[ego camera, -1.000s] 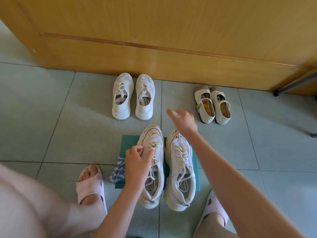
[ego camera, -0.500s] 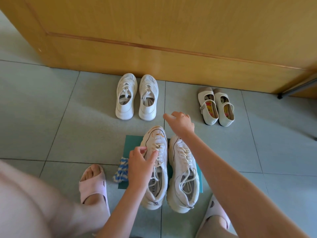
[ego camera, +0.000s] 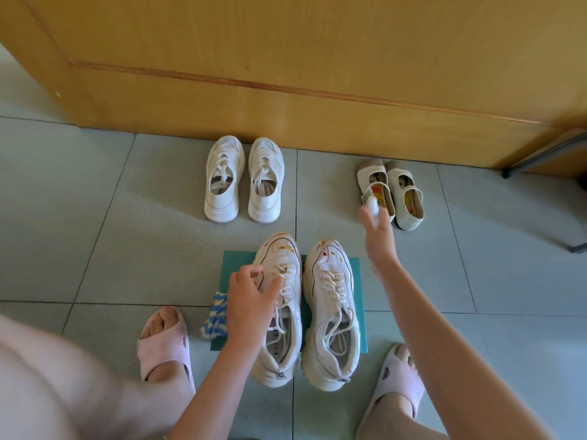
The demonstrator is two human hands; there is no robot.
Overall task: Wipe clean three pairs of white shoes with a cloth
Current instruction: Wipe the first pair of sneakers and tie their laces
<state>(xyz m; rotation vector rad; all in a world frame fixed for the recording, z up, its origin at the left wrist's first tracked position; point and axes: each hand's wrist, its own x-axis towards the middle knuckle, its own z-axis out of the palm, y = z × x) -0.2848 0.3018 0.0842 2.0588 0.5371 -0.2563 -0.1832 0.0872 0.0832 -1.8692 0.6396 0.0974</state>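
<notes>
Two chunky white sneakers with orange stains, the left one and the right one, stand side by side on a green mat. My left hand lies over the left sneaker's laces, fingers curled around its upper. A blue-and-white cloth lies just left of that hand, untouched. My right hand is stretched toward a small pair of white strap shoes, blurred, with a small white object at its fingertips. A plain white sneaker pair stands at the back.
A wooden door rises right behind the far shoes. My feet in pink slippers flank the mat on the grey tiled floor. A dark metal leg enters at the right.
My right hand has swung from above the stained sneakers out to the right, toward the strap shoes. My left hand has stayed on the left sneaker.
</notes>
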